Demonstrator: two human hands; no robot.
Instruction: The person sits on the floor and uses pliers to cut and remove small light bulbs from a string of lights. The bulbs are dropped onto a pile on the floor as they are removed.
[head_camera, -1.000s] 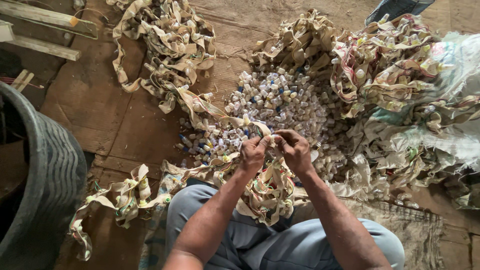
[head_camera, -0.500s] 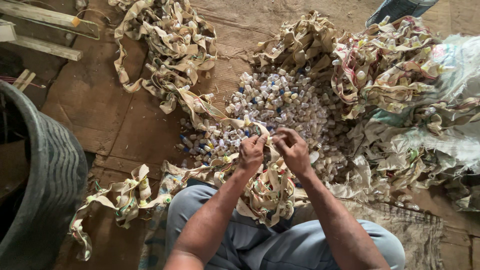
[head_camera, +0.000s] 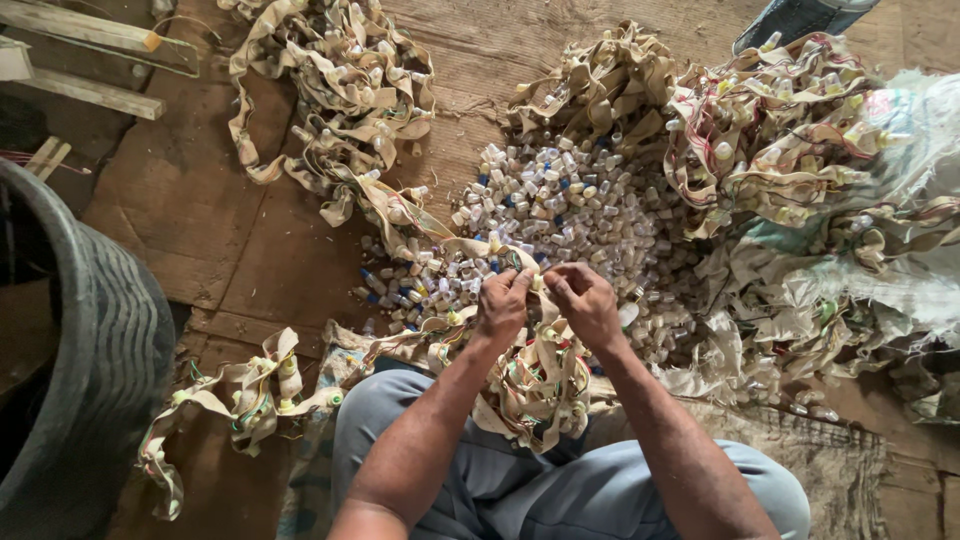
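Your strip (head_camera: 530, 370) is tan, threaded with red, green and yellow wires. The caps (head_camera: 570, 210) piled ahead of you are mostly clear to white, with scattered blue ones. The strip heaps (head_camera: 340, 90) are the same dull beige; the right heap (head_camera: 780, 140) shows more red wire and pale green caps. The floor (head_camera: 200, 220) is brown. The tub (head_camera: 100, 340) at your left is dark grey, ribbed. Your trousers (head_camera: 520, 490) are grey-blue. The sack (head_camera: 900, 290) is whitish with green patches.

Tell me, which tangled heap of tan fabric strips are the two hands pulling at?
The tan strip bundle on the lap, gripped by the left hand and right hand; other heaps lie untouched farther away.
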